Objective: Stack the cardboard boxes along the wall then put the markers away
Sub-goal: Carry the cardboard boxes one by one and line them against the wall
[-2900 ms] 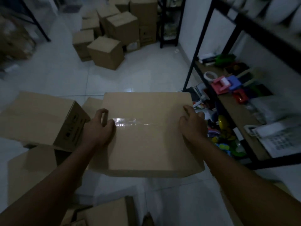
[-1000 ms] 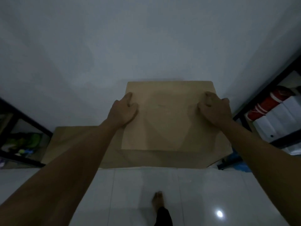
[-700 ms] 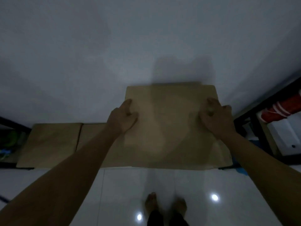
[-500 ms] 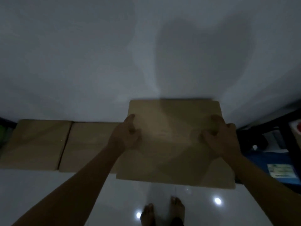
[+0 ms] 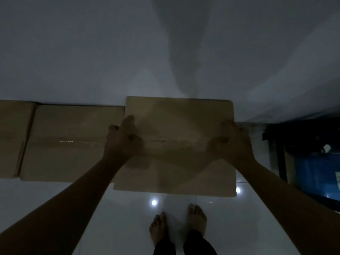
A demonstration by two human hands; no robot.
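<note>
I hold a brown cardboard box (image 5: 179,126) by its two sides, low over the floor against the white wall (image 5: 110,52). My left hand (image 5: 122,139) grips its left edge and my right hand (image 5: 230,142) grips its right edge. Its left side meets a taped cardboard box (image 5: 70,142) standing along the wall. Another cardboard box (image 5: 12,137) stands further left, cut by the frame edge. No markers are in view.
A black shelf frame (image 5: 279,159) with a blue bin (image 5: 316,173) stands close on the right. My bare feet (image 5: 176,225) are on the glossy white tile floor (image 5: 128,218) just in front of the held box.
I carried the box from the room's middle to the wall and lowered it. The view tilted down, and the two boxes on the left came fully into sight.
</note>
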